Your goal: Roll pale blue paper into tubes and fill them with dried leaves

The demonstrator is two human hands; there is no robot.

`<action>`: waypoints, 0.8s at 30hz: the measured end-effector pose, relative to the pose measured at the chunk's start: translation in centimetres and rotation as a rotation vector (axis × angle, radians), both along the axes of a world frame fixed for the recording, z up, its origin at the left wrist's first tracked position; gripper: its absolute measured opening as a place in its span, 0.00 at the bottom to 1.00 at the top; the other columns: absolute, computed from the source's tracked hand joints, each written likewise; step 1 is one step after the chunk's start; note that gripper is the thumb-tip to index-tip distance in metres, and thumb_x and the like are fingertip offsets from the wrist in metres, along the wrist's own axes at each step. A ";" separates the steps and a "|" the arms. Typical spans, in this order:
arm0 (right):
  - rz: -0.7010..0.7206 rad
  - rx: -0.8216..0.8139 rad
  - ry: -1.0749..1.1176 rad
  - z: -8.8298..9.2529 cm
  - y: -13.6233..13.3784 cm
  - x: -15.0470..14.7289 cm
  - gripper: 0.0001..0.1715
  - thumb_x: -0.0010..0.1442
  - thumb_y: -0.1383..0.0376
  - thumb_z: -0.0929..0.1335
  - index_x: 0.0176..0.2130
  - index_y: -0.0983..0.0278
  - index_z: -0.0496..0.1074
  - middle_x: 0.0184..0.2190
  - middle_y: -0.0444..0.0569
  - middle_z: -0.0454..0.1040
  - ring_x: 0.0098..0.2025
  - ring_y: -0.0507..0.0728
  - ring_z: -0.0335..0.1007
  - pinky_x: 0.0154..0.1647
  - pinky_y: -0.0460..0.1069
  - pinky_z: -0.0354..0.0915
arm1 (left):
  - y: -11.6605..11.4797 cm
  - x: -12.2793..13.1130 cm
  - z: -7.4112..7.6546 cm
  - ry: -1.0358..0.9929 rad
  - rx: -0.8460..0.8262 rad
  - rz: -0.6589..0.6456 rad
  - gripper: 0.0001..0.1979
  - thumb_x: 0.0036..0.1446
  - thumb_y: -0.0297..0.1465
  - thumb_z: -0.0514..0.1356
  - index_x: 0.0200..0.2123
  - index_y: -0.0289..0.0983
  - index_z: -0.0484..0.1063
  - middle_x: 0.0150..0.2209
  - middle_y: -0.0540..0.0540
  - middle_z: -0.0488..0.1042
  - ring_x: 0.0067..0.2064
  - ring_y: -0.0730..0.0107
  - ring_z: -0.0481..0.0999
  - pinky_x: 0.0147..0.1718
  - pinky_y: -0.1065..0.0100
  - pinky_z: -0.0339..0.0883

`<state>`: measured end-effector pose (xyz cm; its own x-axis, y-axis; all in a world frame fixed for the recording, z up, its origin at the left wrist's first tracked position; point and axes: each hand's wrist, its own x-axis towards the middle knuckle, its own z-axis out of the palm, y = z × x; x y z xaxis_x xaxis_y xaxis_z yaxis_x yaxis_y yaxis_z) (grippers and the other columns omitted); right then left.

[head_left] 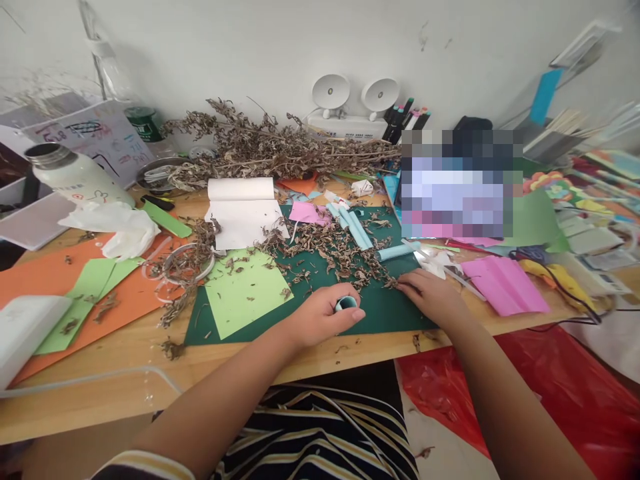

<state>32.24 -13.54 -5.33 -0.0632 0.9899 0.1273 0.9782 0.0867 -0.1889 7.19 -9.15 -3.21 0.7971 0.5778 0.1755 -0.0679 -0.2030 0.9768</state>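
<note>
My left hand (323, 315) is closed round a small light-blue paper roll (346, 303), held upright over the dark green mat (380, 310) near the table's front edge. My right hand (429, 293) rests on the mat to the right, its fingertips pinched at the edge of a heap of dried leaf bits (335, 250). What the fingertips pinch is too small to name. Several more light-blue paper rolls (353, 227) lie behind the heap.
Dried branches (270, 147) lie along the wall. A light-green sheet (240, 290), white paper (243, 210), orange sheets (45, 273), a tape ring (187, 263), tissues (117, 230) and a bottle (75, 177) sit left. Pink paper (503, 283), scissors (440, 260) and clutter sit right.
</note>
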 end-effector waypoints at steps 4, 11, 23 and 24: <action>-0.022 0.078 0.099 2.0 0.2 -1.8 0.10 0.54 0.62 0.61 0.29 0.62 0.69 0.28 0.46 0.70 0.31 0.53 0.66 0.30 0.48 0.62 | 0.0 0.0 0.0 0.010 0.017 0.006 0.11 0.52 0.38 0.50 0.26 0.35 0.59 0.24 0.51 0.59 0.26 0.77 0.57 0.26 0.73 0.54; -0.024 0.181 0.971 4.5 -0.6 -8.4 0.04 0.48 0.63 0.66 0.27 0.61 0.68 0.24 0.42 0.69 0.26 0.49 0.65 0.25 0.44 0.63 | 0.1 0.1 0.1 0.024 0.018 -0.006 0.12 0.52 0.39 0.50 0.26 0.34 0.59 0.24 0.51 0.60 0.26 0.77 0.58 0.27 0.73 0.54; 0.153 0.311 1.126 3.1 -0.9 -12.5 0.06 0.50 0.71 0.64 0.29 0.59 0.67 0.26 0.41 0.67 0.29 0.48 0.63 0.28 0.44 0.61 | 0.3 0.3 -0.3 0.048 -0.107 -0.032 0.26 0.35 0.50 0.59 0.28 0.34 0.61 0.26 0.53 0.60 0.29 0.75 0.57 0.30 0.74 0.54; 0.169 0.328 1.027 3.4 -1.1 -12.3 0.07 0.50 0.72 0.64 0.29 0.60 0.67 0.27 0.42 0.67 0.30 0.49 0.62 0.29 0.44 0.61 | 0.3 0.3 -0.2 0.048 -0.115 -0.035 0.27 0.34 0.51 0.59 0.29 0.34 0.60 0.26 0.52 0.60 0.29 0.75 0.58 0.30 0.74 0.55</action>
